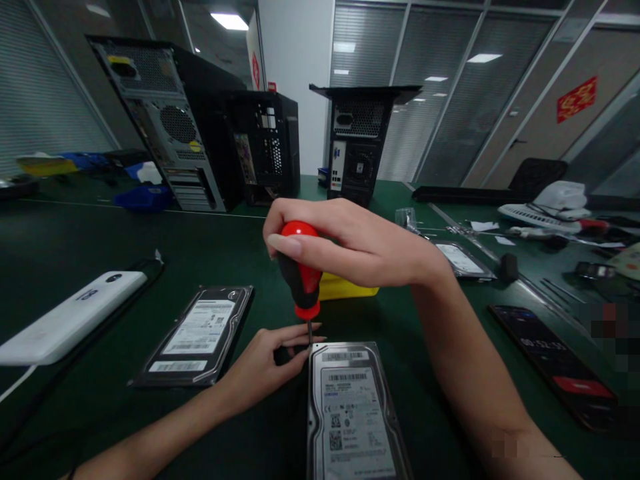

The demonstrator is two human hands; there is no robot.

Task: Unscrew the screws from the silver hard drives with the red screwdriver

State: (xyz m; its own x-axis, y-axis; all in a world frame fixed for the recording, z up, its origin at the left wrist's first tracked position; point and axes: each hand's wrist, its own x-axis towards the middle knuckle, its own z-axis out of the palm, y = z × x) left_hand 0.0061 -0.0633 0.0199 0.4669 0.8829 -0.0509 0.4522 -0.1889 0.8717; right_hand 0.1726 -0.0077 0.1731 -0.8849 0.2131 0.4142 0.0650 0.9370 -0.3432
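My right hand (340, 243) wraps round the red and black handle of a screwdriver (306, 293), thumb along its side. The screwdriver stands nearly upright, its tip at the far left corner of a hard drive (353, 413) lying label up in front of me. At that same corner, my left hand (275, 357) has its thumb and fingers curled close about the screwdriver's tip. Its thumb is by the drive's edge and its fingertips reach past the shaft; whether they pinch anything small is not visible. Another hard drive (197, 333) lies left of my left hand.
Behind my right hand is a yellow object (347, 287). A third hard drive (463, 259) and a phone (555, 363) lie to the right. On the left rests a white device (75, 317) with a cable. Computer cases (363, 143) and a blue bin (143, 198) stand at the back.
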